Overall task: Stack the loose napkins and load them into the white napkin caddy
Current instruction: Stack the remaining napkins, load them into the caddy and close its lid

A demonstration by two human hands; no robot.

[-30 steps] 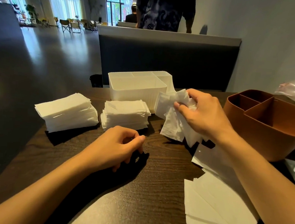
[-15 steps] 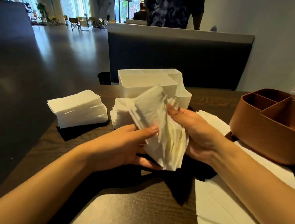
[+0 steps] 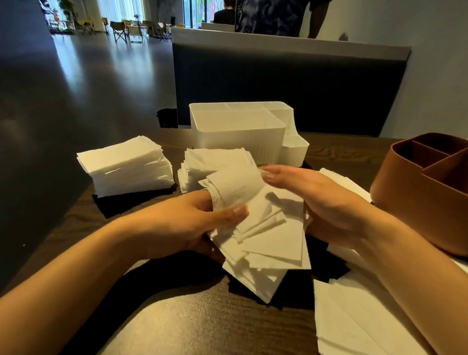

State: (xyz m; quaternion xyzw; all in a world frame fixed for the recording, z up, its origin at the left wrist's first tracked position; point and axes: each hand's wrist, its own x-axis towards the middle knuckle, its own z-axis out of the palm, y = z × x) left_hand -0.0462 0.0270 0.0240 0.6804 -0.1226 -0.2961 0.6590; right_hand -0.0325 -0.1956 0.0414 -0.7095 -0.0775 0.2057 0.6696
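Note:
A fanned, untidy bundle of white napkins [image 3: 264, 236] hangs over the middle of the dark wooden table [image 3: 213, 331]. My left hand [image 3: 183, 224] grips its left edge, thumb on top. Against the bundle's right side and top edge rests my right hand [image 3: 318, 204], its fingers stretched out fairly straight. Behind the bundle stands the white napkin caddy [image 3: 239, 132], its compartments showing nothing inside. Two squared napkin stacks lie in front of it: one at the left [image 3: 126, 165], one in the middle [image 3: 200, 160], partly hidden by the bundle.
A brown compartment caddy [image 3: 435, 192] stands at the right. Larger white napkin sheets [image 3: 368, 339] spread under my right forearm at the front right. The table's left edge drops to a dark floor. Behind a dark partition [image 3: 286, 83] a person [image 3: 281, 8] stands.
The right hand carried the loose napkins from beside the white caddy toward me. The left hand rose off the table and took hold of them. The bundle now lies flatter and more fanned.

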